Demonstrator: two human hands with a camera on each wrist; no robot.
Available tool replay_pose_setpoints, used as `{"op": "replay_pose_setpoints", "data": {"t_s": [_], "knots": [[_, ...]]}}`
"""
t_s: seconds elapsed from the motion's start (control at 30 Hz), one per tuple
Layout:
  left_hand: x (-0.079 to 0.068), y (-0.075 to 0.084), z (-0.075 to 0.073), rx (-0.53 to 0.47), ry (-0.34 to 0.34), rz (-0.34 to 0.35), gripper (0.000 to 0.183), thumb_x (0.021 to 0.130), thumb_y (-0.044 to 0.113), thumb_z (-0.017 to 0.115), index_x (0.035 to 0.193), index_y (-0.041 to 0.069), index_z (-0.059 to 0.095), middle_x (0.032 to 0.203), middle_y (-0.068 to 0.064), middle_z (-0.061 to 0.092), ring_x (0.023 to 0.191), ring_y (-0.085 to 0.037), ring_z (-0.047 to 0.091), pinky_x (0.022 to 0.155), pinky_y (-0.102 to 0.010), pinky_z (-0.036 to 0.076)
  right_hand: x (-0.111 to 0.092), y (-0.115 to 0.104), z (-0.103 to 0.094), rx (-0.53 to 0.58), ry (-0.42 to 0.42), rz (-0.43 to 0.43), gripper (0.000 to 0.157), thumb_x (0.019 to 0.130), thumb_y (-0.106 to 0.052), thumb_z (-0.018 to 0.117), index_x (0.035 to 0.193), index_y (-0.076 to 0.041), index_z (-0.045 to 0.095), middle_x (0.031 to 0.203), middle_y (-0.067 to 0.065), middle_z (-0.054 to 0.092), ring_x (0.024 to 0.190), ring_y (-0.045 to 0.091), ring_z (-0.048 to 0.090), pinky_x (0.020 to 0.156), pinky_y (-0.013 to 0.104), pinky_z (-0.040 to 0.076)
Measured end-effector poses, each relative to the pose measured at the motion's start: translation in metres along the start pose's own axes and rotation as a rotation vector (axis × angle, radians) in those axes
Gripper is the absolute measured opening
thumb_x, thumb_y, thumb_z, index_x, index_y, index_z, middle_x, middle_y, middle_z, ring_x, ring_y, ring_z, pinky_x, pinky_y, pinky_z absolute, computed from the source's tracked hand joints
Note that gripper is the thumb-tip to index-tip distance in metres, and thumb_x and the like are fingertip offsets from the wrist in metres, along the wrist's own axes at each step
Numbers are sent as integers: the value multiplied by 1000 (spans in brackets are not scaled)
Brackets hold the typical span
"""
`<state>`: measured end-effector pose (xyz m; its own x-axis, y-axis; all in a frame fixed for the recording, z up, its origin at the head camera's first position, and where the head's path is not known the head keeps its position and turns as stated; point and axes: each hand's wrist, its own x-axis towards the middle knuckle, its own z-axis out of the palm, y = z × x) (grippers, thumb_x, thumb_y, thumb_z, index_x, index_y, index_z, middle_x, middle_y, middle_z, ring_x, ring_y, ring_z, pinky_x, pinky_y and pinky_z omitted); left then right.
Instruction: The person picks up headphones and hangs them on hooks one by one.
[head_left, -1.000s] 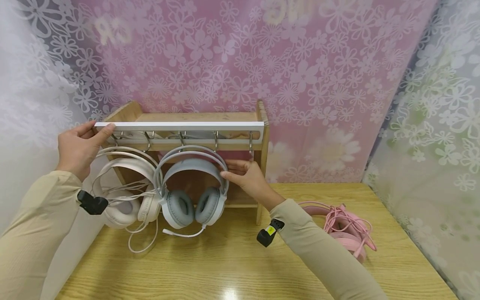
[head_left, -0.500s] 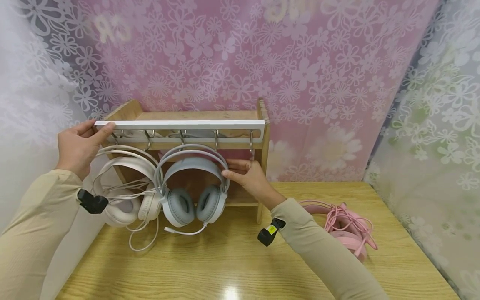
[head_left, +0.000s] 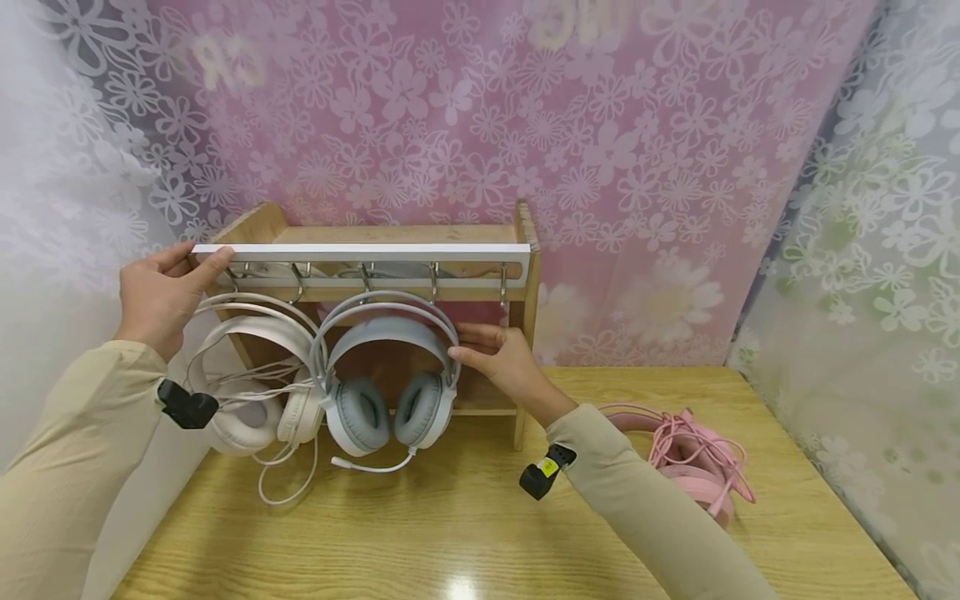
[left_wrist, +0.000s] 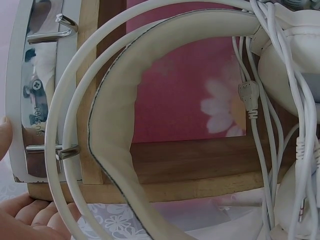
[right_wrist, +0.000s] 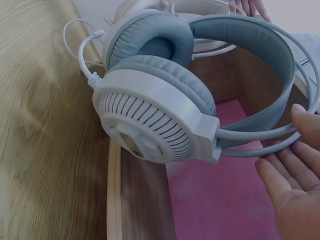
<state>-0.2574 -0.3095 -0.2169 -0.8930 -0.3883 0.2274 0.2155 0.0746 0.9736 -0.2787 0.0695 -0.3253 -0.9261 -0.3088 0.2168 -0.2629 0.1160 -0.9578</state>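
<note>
My left hand [head_left: 157, 300] grips the left end of the white hook rail [head_left: 375, 248], thumb in front and fingers behind it. My right hand [head_left: 510, 362] pinches the right side of the outer band on a white-and-grey headset [right_wrist: 145, 120], its thumb in front. This headset hangs at the rail's middle hook, ear cups down, its microphone boom bent out below. To its left, a cream-white headset [left_wrist: 112, 115] hangs with its twin bands over a hook and its cables bundled across the ear cups. The two headsets overlap at their sides in the head view.
A wooden rack [head_left: 527, 333] carries the rail, with bare metal hooks [head_left: 503, 283] at its right. On the wood-grain table [head_left: 450, 533], a pink headset [head_left: 693, 467] lies at the right with its cable wound round it. Floral curtains [head_left: 600, 167] stand behind and at both sides.
The white-and-grey headset and my right hand have shifted very slightly to the right. My left hand keeps its grip on the rail.
</note>
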Motion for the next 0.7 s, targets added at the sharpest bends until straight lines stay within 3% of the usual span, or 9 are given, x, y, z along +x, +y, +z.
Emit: {"op": "replay_pose_setpoints", "data": {"t_s": [0.23,0.7], "knots": [[1,-2,-1,35,10,-8,91,76,27,82,146,-2,33,84,20,61,83,8,59,68,-2,46,-11,3,-5,59,-4,-26,43,90,-13,69,131,-5,59,128,12,61,118,26,58,98,34,49],[0,0,0,50,18,-8,90,76,28,82,146,-1,34,81,22,61,80,9,58,66,-2,46,-43,8,-44,91,-29,62,48,92,-25,68,135,-12,54,133,7,58,122,18,55,109,39,38]]}}
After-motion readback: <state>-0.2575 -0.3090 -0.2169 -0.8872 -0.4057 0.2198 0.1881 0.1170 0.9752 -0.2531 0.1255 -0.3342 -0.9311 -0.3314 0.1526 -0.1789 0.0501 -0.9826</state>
